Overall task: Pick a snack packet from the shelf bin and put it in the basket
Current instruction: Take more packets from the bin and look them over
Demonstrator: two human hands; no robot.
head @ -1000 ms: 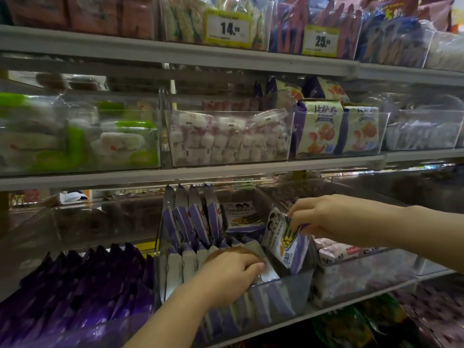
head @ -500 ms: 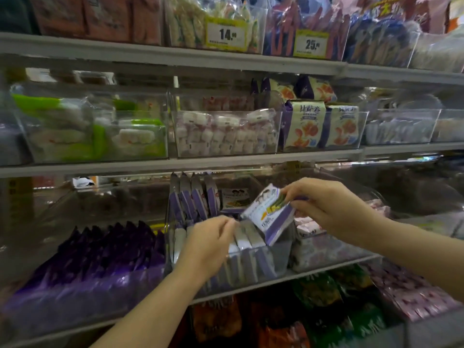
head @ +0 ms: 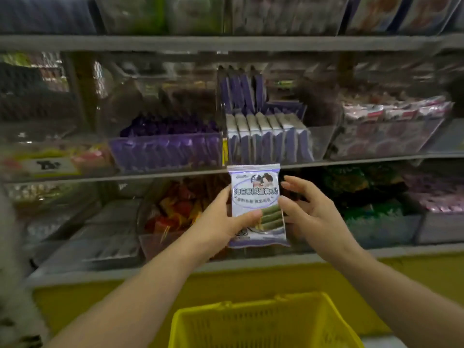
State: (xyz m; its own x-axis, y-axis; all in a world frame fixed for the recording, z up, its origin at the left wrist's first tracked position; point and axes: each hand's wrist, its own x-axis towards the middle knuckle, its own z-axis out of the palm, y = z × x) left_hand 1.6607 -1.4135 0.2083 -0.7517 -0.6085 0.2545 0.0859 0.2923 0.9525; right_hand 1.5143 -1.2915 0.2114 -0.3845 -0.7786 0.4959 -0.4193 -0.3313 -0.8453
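Observation:
A white and purple snack packet [head: 254, 197] with green rolls printed on it is held upright in front of the lower shelf. My left hand [head: 221, 222] grips its left side, thumb across the front. My right hand [head: 311, 214] is beside the packet's right edge with fingers spread and loose, thumb at the edge. The clear shelf bin [head: 319, 136] holding a row of matching packets sits just above. The yellow mesh basket [head: 226, 306] is below my hands at the bottom of the view.
A bin of dark purple packets [head: 165, 149] stands left of the source bin, one of pink packets [head: 384, 131] right. Orange and red snacks [head: 175, 217] fill a lower bin behind my left hand. The shelf base [head: 100, 297] is yellow.
The packet has come out of the bin and down in front of the lower shelf. It passed from my right hand's grip to my left. The view tilted down, showing the basket.

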